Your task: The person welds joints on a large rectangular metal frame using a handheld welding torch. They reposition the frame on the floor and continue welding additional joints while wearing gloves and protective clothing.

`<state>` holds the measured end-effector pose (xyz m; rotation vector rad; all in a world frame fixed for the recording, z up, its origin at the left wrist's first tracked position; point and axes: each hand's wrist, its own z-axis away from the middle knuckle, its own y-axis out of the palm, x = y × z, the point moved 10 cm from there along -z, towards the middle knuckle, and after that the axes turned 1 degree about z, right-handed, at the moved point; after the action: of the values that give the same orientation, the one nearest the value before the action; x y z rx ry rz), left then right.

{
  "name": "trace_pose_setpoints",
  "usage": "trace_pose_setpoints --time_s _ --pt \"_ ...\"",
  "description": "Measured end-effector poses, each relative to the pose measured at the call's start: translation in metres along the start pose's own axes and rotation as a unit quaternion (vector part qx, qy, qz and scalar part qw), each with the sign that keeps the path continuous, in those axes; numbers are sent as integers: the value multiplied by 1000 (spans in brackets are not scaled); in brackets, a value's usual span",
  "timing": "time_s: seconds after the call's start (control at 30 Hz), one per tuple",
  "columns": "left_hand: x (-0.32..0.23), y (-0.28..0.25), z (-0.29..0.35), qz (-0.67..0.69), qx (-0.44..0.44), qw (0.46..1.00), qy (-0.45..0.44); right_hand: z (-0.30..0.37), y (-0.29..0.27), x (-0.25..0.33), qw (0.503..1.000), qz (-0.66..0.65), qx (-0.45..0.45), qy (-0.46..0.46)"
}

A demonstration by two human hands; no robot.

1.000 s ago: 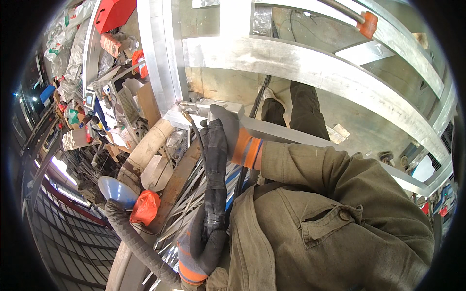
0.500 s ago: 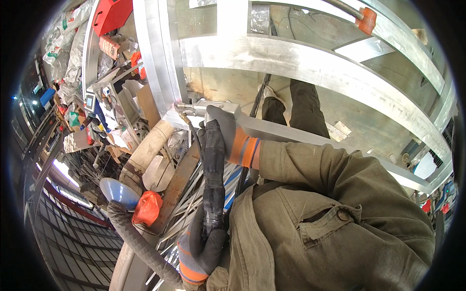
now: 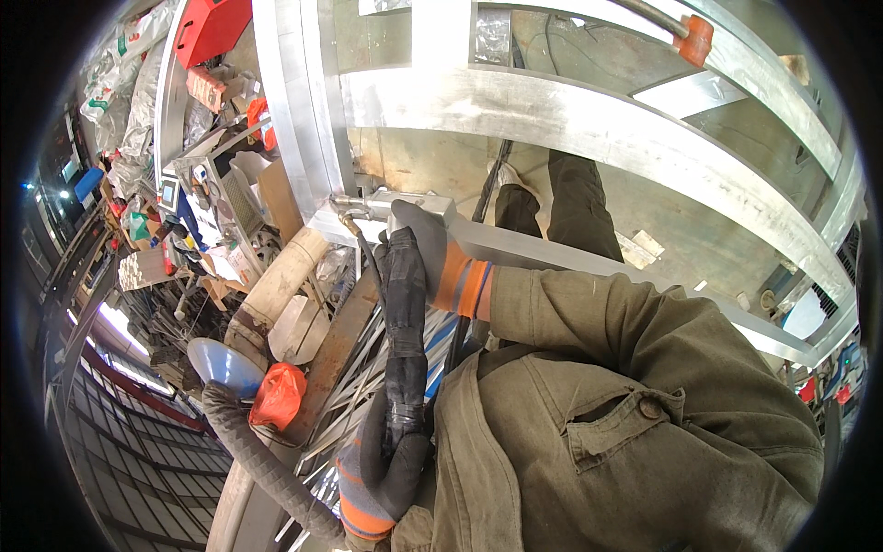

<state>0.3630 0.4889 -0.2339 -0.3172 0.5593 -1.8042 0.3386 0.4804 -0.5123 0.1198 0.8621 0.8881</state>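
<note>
My right hand [image 3: 421, 241], in a grey glove with an orange cuff, is closed around a handheld welding gun [image 3: 418, 204] with a silvery body. The gun's metal nozzle [image 3: 348, 204] points left, close to the joint of an aluminium frame [image 3: 308, 110]; whether it touches cannot be told. A thin brass-ended tube [image 3: 361, 237] runs down from the nozzle. From my right hand a thick, black-taped cable [image 3: 405, 331] comes down toward me. Lower down, my gloved left hand [image 3: 386, 474] is wrapped around this cable.
Wide aluminium bars [image 3: 570, 110] cross over the floor ahead. An orange clamp part [image 3: 694, 41] sits at upper right. To the left are a ridged grey hose [image 3: 262, 460], a blue-white bowl [image 3: 225, 366], a red bag [image 3: 279, 396] and thin metal strips [image 3: 349, 396]. Another person's legs [image 3: 579, 202] show beyond.
</note>
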Motion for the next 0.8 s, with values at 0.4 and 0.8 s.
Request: trace_pose_setpoints --time_s 0.4,0.8 --pt "1 2 0 11 2 1000 -11 -1 1 -2 1000 0 4 8" --pt "-18 -3 0 0 -1 998 55 -4 2 2 998 37 45 -38"
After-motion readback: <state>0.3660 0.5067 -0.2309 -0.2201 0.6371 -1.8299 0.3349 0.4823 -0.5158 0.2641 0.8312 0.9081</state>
